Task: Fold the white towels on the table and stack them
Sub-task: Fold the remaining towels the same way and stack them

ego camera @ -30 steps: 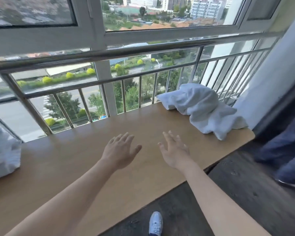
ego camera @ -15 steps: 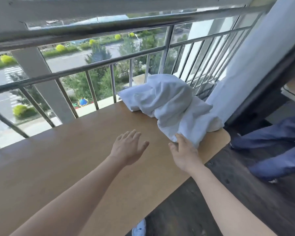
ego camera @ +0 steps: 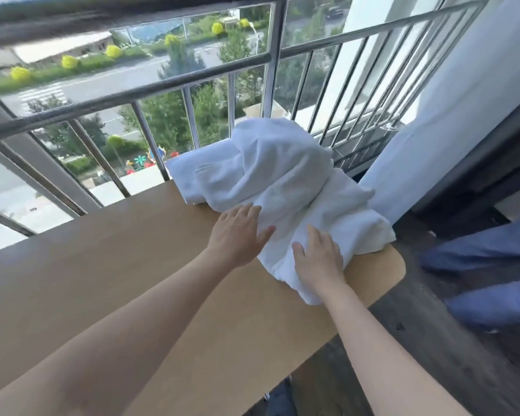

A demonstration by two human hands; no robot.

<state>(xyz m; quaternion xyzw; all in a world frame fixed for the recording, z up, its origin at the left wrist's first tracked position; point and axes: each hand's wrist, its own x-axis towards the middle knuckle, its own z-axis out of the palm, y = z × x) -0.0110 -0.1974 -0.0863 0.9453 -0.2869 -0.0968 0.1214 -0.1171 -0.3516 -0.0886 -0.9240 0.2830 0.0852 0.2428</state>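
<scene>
Both hands have reached the crumpled white terry towel pile (ego camera: 285, 187): left hand (ego camera: 237, 232) and right hand (ego camera: 318, 259) lie flat-fingered on its near folds, atop the smooth tan wooden table (ego camera: 117, 265).

Your towels (ego camera: 282, 181), at 1 o'clock on the desk, are plain white, with pale grey shading in the folds. The desk (ego camera: 102, 280) is a uniform light tan with no pattern. The railing (ego camera: 192, 82) at 12 o'clock is silver-grey metal. The curtain (ego camera: 463, 115) at 2 o'clock is white. The floor (ego camera: 433, 340) at 4 o'clock is dark grey-brown with wood-grain streaks. The cloth (ego camera: 487, 253) at 3 o'clock is plain mid blue. Beyond the railing, the trees (ego camera: 174, 115) are green and the shrubs (ego camera: 69, 61) at 11 o'clock are yellow-green.
</scene>
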